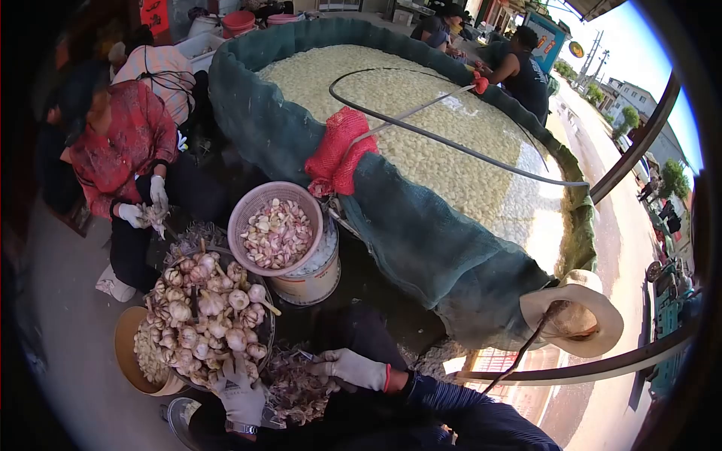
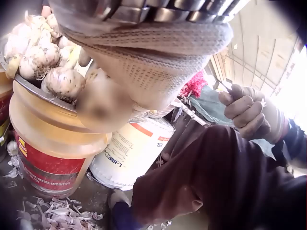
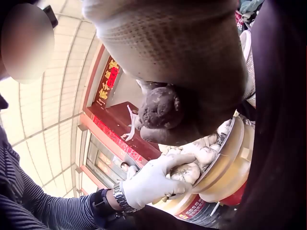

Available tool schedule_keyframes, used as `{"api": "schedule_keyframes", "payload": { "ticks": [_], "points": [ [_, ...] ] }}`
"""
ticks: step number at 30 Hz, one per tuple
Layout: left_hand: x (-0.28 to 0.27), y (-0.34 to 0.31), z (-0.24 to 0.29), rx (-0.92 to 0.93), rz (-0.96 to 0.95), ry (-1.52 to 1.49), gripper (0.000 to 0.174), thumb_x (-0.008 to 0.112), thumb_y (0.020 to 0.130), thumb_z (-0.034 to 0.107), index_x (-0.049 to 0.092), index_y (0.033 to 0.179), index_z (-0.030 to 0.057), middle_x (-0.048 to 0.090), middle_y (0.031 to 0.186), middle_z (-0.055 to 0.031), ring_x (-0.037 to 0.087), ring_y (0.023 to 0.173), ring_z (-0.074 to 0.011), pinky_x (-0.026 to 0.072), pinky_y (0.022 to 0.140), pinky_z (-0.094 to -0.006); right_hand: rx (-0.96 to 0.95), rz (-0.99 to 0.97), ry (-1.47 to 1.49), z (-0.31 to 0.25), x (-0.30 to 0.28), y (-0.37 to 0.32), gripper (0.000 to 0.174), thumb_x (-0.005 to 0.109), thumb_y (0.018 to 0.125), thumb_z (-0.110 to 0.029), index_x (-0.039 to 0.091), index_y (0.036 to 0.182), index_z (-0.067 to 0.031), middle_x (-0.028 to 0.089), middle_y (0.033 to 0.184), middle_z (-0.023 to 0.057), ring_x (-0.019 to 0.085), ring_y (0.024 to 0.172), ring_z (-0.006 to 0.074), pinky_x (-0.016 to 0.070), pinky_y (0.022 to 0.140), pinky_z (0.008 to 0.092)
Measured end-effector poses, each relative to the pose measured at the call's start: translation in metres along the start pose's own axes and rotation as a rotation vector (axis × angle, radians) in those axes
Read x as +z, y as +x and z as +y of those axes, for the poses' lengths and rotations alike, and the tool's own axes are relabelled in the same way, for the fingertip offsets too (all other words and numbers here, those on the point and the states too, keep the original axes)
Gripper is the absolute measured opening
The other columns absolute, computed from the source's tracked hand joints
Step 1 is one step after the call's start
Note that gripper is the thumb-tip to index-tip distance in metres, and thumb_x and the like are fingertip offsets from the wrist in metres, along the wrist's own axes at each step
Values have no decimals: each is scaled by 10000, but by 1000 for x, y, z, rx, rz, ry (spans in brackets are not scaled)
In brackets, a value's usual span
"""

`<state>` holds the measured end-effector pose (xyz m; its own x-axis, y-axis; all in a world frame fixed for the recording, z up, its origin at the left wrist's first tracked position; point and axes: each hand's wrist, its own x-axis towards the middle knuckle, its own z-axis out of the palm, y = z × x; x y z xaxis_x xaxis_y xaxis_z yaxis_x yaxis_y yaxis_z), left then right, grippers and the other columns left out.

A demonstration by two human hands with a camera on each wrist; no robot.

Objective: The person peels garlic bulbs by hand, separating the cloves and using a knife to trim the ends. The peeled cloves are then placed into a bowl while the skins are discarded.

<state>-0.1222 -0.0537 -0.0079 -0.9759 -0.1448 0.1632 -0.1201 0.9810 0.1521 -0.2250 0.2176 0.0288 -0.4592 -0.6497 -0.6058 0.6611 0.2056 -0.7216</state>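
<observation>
My left hand (image 1: 241, 398), in a white knit glove with a metal watch at the wrist, is at the near edge of a heap of garlic bulbs (image 1: 199, 308). In the right wrist view its thumb and fingers curl round a garlic bulb (image 3: 186, 173). My gloved right hand (image 1: 353, 370) is a little to the right, over papery skins. The left wrist view shows its fingers curled round the dark handle of a small knife (image 2: 235, 91), its thin blade pointing up and left. Dark-stained fingertips (image 3: 160, 108) show in the right wrist view.
A pink basket of peeled-looking cloves (image 1: 274, 233) sits on a white bucket (image 1: 310, 279). Beyond lies a large green-lined pool (image 1: 429, 248) full of pale cloves. Another gloved person (image 1: 124, 150) sits at left. A straw hat (image 1: 575, 312) hangs at right. Skins (image 2: 57, 213) litter the floor.
</observation>
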Motion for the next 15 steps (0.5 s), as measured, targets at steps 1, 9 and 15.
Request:
{"api": "schedule_keyframes", "payload": {
  "ticks": [1,9,15],
  "points": [
    [-10,-7,-5,-64,53,-35,894,848,707,179,477,1516,95,510,1462,-197,523,1298,-399,388,1078,-541,-80,-13,64,23,-10,9,379,664,1029,-297,649,1261,2,704,881,35,633,675,85,518,565,242],
    [-47,-31,32,-555,281,-1865,643,622,1036,261,374,1546,-44,584,1244,-69,563,1135,-170,442,1038,-341,-143,8,-34,-27,57,3,457,759,910,-83,573,1302,58,693,1065,37,627,733,85,485,576,203],
    [-43,-68,59,-612,231,-2136,635,601,1050,308,368,1558,5,563,1356,-91,574,1238,-244,480,1066,-461,-690,83,-641,0,99,15,431,802,886,-148,658,1277,-39,676,1170,102,685,1031,230,559,896,342]
  ]
}}
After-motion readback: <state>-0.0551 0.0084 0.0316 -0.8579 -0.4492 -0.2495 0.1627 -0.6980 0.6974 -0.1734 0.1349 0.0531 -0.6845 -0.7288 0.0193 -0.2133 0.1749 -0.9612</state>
